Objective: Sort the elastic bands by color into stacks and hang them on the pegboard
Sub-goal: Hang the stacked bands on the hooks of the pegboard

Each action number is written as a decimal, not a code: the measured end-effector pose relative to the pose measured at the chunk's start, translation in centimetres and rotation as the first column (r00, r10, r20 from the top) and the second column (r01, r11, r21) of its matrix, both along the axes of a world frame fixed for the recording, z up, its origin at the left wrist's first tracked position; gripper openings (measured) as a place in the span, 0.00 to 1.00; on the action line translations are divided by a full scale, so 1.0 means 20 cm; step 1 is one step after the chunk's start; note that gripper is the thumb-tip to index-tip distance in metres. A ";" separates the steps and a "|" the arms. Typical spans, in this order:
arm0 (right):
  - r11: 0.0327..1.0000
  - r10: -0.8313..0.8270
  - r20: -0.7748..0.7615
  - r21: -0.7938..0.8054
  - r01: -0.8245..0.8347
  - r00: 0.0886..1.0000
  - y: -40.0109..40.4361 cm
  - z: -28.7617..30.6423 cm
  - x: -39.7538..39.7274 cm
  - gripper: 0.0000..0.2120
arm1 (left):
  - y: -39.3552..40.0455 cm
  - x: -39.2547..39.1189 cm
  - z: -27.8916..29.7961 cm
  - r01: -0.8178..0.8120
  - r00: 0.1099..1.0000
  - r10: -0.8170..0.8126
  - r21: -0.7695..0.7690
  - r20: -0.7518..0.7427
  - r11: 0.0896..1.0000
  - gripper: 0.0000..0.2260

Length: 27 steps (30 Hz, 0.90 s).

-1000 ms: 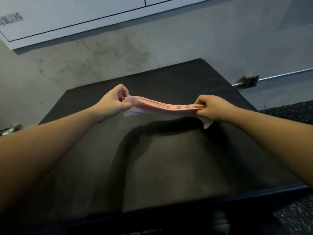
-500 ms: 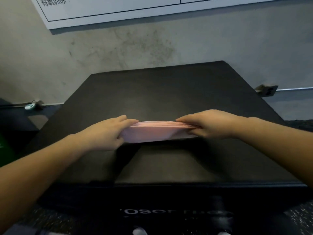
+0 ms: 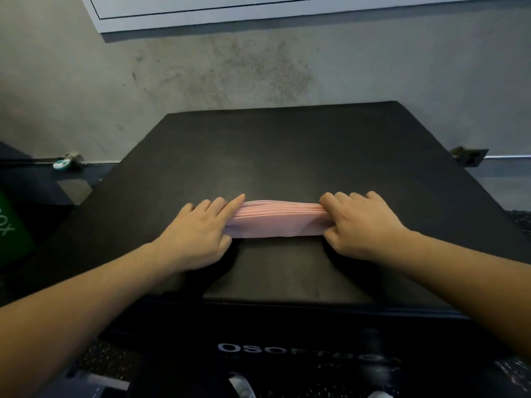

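A stack of pink elastic bands [image 3: 277,222] lies flat on the black padded box top [image 3: 287,156], a little nearer the front edge than the middle, its long side running left to right. The left hand [image 3: 198,234] sits at the stack's left end, palm down, fingers straight and slightly spread; the index finger reaches along the far upper corner of the bands and the thumb lies against the near left corner. The right hand [image 3: 362,225] covers the right end, its fingers bent over the top edge of the stack and the thumb tucked at the near right corner; it seems to be pinching the layers, though the underside of the fingers is hidden. The bands span the gap between the two hands, layered edges showing along the far side. A grey concrete wall [image 3: 230,70] rises behind the box.
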State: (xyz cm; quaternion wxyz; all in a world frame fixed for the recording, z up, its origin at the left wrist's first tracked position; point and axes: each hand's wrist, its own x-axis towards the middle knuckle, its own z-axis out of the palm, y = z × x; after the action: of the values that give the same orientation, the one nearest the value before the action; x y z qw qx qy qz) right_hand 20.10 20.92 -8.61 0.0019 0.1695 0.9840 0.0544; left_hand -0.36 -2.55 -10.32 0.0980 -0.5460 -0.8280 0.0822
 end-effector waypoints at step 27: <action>0.972 0.225 -0.164 -0.029 -0.233 0.960 0.14 -0.09 0.03 0.17 | 0.08 -0.04 -0.03 0.144 0.986 -0.150 0.092 0.069 0.985 0.19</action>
State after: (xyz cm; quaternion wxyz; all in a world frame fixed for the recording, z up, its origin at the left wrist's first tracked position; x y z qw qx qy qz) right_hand 20.70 23.65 -10.35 -0.0790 0.0583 0.9950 0.0169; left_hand -1.06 -0.85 -10.89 0.0962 -0.6036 -0.7913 0.0182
